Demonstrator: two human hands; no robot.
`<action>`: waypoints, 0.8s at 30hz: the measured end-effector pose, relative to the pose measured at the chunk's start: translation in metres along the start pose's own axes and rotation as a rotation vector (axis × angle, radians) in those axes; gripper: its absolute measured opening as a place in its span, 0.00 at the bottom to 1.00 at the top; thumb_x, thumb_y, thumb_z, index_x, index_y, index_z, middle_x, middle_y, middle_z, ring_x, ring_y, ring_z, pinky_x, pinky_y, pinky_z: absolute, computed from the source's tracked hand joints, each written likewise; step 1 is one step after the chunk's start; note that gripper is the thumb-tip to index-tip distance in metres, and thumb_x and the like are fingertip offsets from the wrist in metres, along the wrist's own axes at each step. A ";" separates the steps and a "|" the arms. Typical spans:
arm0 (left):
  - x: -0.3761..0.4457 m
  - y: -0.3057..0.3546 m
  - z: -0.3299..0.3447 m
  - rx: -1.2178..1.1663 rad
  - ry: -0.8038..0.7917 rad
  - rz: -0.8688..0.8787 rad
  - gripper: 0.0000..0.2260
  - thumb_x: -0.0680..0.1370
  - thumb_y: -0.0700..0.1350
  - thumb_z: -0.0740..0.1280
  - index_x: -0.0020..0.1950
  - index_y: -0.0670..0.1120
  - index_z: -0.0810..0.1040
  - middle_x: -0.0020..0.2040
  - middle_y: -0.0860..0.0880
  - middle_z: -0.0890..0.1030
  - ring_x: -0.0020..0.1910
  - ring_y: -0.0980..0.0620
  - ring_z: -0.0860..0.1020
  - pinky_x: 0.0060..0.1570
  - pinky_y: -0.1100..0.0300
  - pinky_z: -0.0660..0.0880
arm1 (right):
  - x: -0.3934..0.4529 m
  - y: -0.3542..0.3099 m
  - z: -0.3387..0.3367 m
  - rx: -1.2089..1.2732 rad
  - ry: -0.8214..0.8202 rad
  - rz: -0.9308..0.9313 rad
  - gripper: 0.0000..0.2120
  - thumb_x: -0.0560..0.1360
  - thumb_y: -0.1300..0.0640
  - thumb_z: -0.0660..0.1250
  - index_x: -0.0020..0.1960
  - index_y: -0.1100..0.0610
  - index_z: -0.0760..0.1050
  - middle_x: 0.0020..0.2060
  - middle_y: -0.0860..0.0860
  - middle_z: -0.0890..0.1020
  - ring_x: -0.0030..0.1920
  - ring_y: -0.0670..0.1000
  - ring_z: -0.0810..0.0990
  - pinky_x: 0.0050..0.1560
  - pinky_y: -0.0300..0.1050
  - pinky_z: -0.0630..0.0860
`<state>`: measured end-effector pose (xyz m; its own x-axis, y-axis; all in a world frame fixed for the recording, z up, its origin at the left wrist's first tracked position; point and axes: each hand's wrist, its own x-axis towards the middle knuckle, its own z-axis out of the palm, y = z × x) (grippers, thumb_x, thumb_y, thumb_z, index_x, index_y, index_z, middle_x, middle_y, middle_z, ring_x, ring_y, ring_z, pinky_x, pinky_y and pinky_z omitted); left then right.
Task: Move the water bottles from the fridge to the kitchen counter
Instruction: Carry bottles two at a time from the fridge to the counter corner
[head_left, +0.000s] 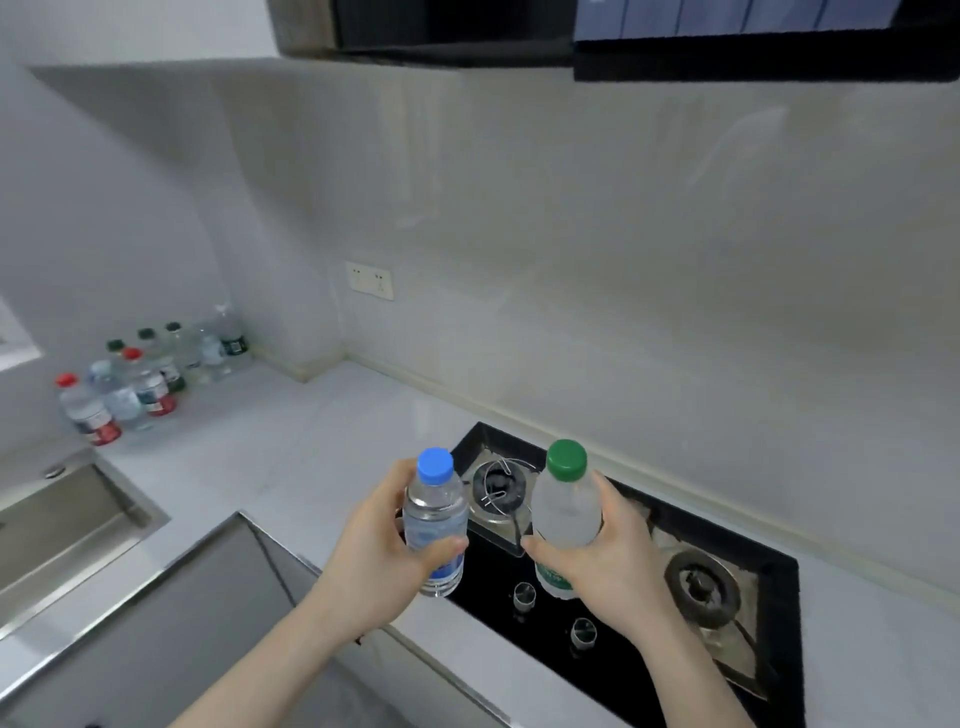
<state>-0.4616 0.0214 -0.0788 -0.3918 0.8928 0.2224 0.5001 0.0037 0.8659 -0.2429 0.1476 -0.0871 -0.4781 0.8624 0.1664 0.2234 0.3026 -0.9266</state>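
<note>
Both hands hold a bottle upright in the air above the near edge of the hob. Fingers and thumb of the left hand (382, 558) curl round the middle of a clear bottle with a blue cap (435, 525); the right hand (605, 558) grips the body of a cloudy, frosted-looking bottle with a green cap (565, 514) in the same way. The two bottles are near each other, side by side, not touching.

Below and behind them lies a black gas hob (644, 587) set into the pale kitchen counter (311, 431), with one burner between the bottles, another to the right, and two knobs along its near edge. To the left, a steel sink (67, 519) is sunk into the counter. In the far left corner, against the wall, a group of water bottles (150, 374) stands on the counter, with red, dark and clear caps. A double wall socket (370, 280) sits on the grey backsplash above the corner, and dark cabinets hang overhead.
</note>
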 end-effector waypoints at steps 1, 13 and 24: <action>0.004 -0.004 -0.004 0.006 0.027 -0.016 0.28 0.72 0.44 0.80 0.64 0.64 0.72 0.56 0.61 0.83 0.55 0.60 0.82 0.52 0.73 0.75 | 0.013 0.003 0.006 0.011 -0.028 -0.010 0.30 0.64 0.53 0.85 0.58 0.34 0.77 0.51 0.38 0.85 0.50 0.39 0.83 0.42 0.28 0.76; -0.010 -0.053 -0.072 0.061 0.325 -0.241 0.28 0.72 0.43 0.80 0.64 0.63 0.73 0.55 0.59 0.84 0.54 0.56 0.83 0.53 0.61 0.80 | 0.107 0.002 0.116 -0.017 -0.315 -0.125 0.27 0.63 0.49 0.84 0.56 0.35 0.76 0.54 0.39 0.75 0.56 0.33 0.75 0.54 0.34 0.73; 0.002 -0.121 -0.174 0.119 0.436 -0.292 0.28 0.71 0.47 0.81 0.63 0.65 0.73 0.54 0.61 0.84 0.52 0.57 0.84 0.48 0.62 0.79 | 0.150 -0.022 0.244 0.004 -0.435 -0.154 0.26 0.58 0.43 0.82 0.54 0.38 0.77 0.51 0.41 0.79 0.53 0.40 0.80 0.53 0.42 0.80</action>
<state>-0.6576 -0.0553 -0.1055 -0.7992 0.5773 0.1675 0.3967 0.2972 0.8685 -0.5271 0.1715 -0.1242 -0.8178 0.5567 0.1463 0.1186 0.4117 -0.9036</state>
